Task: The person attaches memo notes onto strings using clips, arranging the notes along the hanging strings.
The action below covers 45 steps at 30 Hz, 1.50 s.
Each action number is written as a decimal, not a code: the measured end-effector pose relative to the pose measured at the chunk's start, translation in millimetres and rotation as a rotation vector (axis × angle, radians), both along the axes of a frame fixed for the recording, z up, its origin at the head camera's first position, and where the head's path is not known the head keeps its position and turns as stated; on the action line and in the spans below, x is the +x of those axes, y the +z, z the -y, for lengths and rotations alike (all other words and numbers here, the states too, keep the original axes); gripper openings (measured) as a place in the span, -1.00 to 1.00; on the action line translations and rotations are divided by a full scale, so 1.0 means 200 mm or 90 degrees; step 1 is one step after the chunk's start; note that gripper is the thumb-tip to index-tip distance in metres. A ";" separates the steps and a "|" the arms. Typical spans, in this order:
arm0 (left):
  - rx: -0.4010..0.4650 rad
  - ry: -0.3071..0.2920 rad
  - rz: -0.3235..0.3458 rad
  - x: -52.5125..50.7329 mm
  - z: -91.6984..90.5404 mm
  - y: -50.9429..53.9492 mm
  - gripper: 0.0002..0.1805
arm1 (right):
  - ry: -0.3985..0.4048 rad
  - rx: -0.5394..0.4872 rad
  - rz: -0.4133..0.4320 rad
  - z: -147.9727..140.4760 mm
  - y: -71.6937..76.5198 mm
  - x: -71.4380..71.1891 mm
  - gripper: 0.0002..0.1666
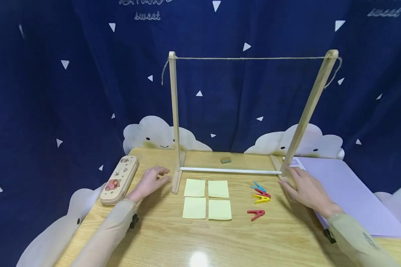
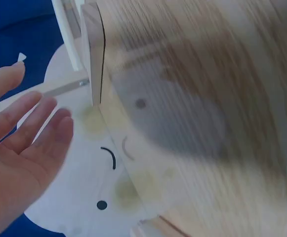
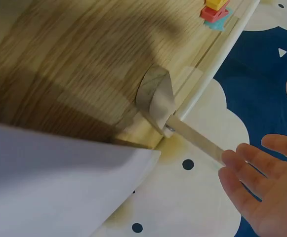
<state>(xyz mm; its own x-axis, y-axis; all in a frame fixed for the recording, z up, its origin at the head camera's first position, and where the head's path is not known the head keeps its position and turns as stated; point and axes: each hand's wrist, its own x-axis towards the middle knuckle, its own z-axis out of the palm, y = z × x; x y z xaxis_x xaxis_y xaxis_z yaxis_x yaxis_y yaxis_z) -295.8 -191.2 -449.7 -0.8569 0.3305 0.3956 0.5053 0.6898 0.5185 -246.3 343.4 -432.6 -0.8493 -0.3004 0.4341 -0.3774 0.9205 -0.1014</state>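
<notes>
In the head view, a person's left hand point(image 1: 151, 182), fingers loosely bent and holding nothing, lies just beside the left foot of a wooden frame point(image 1: 175, 111), while the right hand point(image 1: 308, 189) reaches the right upright's base, fingers extended. The frame stands at the table's far middle, a cord point(image 1: 248, 58) strung across its top; the step in hand appears to be steadying or placing it, and any further shift would call for both hands to grip its ends together. Near its white rod point(image 1: 230, 170), four yellow notes point(image 1: 194, 188) and, rightward, four clips point(image 1: 261, 199) lie on the wood-grain table point(image 1: 147, 241), between a pencil case point(image 1: 120, 178) at left and a lilac sheet point(image 1: 351, 196) at right, before a navy curtain point(image 1: 87, 55). The left wrist view shows relaxed, uncurled fingers; the right wrist view shows fingertips overlapping the upright, contact uncertain.
</notes>
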 end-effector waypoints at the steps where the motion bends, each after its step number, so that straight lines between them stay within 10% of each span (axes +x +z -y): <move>1: 0.004 -0.005 0.013 0.00 -0.01 0.00 -0.71 | 0.003 0.000 0.004 0.01 0.00 -0.01 -0.28; 19: 0.064 0.006 0.145 -0.05 -0.19 0.01 -0.77 | 0.089 -0.114 0.136 0.12 -0.03 -0.11 -0.61; 45: -0.062 0.017 0.131 -0.11 -0.43 -0.06 -0.67 | 0.107 -0.087 0.207 0.21 -0.11 -0.22 -0.69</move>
